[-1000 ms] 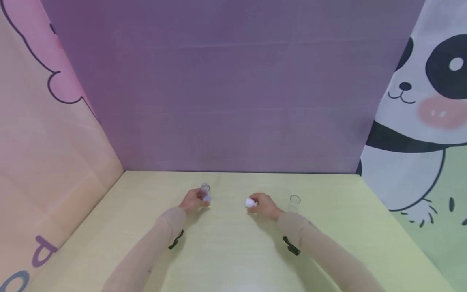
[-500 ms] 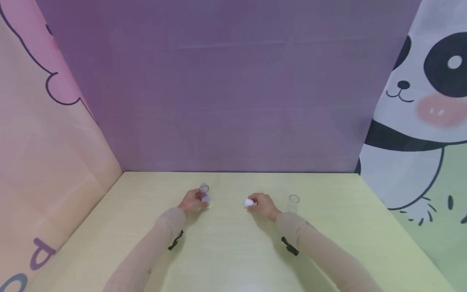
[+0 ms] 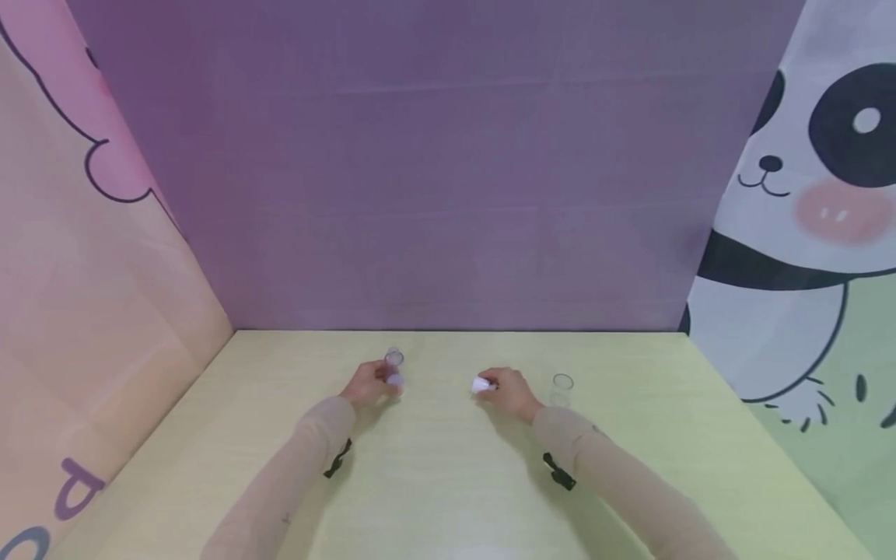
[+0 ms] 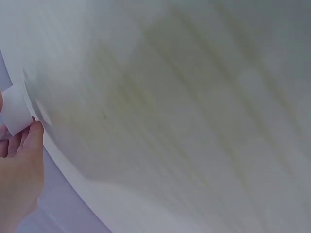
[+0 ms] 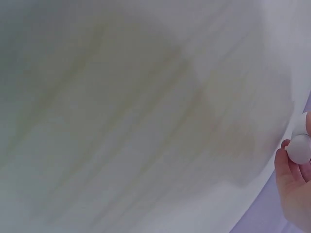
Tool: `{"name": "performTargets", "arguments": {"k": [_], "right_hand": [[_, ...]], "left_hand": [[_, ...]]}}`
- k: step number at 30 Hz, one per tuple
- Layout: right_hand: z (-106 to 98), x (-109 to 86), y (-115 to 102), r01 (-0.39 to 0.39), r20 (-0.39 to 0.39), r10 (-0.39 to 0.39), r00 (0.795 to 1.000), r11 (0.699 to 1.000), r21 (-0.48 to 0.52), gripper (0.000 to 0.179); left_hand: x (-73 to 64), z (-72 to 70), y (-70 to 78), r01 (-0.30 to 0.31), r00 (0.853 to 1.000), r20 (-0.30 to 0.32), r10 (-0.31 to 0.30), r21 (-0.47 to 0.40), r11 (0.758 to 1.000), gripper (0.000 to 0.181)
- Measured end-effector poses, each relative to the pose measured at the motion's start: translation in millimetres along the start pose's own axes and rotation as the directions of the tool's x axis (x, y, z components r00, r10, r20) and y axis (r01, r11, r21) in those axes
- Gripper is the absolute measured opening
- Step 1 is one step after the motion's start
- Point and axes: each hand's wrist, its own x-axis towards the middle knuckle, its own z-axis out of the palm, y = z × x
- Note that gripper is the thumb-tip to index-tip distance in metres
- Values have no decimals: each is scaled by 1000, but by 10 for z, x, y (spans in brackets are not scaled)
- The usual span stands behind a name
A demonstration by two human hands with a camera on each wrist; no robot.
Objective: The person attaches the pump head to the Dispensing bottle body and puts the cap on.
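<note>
Over there the left hand (image 3: pixel 369 385) curls its fingers round a clear-topped container (image 3: pixel 394 369) and the right hand (image 3: pixel 513 395) pinches a white piece (image 3: pixel 481 386), both at the tabletop (image 3: pixel 434 474); a slackened pinch might drop the piece.

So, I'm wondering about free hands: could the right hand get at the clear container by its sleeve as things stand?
Probably not as is: the right hand holds a small white object. Otherwise the clear container looks close, its upper part unobstructed.
</note>
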Motion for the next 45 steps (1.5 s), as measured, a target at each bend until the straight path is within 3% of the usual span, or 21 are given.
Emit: {"name": "performTargets", "arguments": {"k": [9, 20, 26, 32, 45], "right_hand": [[-104, -13, -14, -53, 108, 47, 993, 997, 53, 34], [-272, -63, -84, -39, 69, 31, 997, 992, 117, 38], [-375, -94, -73, -82, 8, 81, 997, 983, 166, 39], [-460, -157, -46, -125, 17, 124, 992, 971, 205, 40], [-538, -260, -87, -135, 42, 128, 991, 959, 251, 39]], "left_hand": [[14, -59, 37, 2, 997, 75, -4, 18, 1000, 48], [-29, -50, 110, -36, 998, 62, 33, 51, 998, 40], [-104, -20, 153, -85, 992, 106, 74, 99, 991, 36], [-184, -4, 172, -90, 989, 131, 73, 127, 988, 34], [-275, 27, 163, -211, 962, 206, 182, 128, 969, 34]]}}
